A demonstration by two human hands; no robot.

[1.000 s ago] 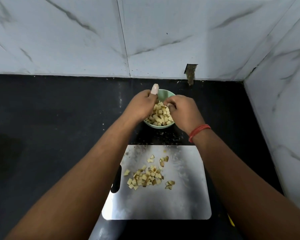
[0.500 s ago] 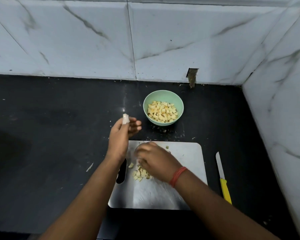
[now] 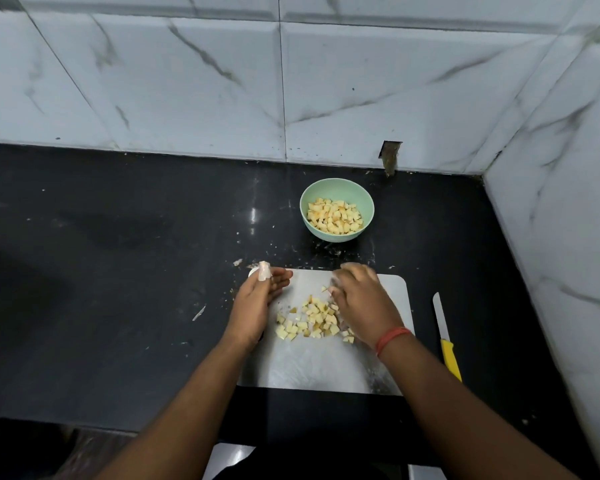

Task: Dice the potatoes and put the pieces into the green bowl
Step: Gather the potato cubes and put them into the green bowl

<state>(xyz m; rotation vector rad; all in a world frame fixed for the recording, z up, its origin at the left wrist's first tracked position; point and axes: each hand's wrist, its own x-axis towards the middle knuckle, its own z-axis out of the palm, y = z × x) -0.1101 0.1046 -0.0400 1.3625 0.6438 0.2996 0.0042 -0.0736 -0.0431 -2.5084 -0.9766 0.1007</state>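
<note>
Both hands [image 3: 359, 301] now flank diced potato pieces [image 3: 312, 320].

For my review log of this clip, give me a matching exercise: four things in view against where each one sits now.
Things:
1. green bowl
2. knife
3. loose potato pieces
4. red thread band

Places:
A. on the cutting board, between the hands
B. round the right wrist
C. on the counter right of the board
D. on the counter beyond the board, near the wall

Pairs: 1-D, 2-C, 3-A, 4-B
</note>
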